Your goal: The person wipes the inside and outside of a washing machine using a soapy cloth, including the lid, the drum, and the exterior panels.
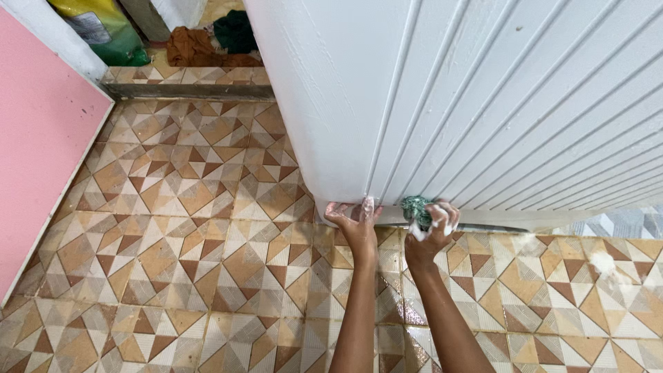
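Note:
A large white ribbed appliance (pixel 483 97) fills the upper right, seen from above. My left hand (pixel 356 220) rests flat against its lower edge, fingers spread and soapy. Just to the right, my right hand (pixel 434 226) is closed around a green scouring pad (pixel 416 208) covered in foam, pressed to the same bottom edge. Both forearms reach up from the bottom of the view over the tiled floor.
The floor (pixel 193 207) has brown and beige triangle-patterned tiles, wet and foamy near my arms. A pink panel (pixel 34 145) stands at the left. At the top, past a step, lie a green-yellow bag (pixel 103 27) and crumpled brown and dark green cloths (pixel 207 41).

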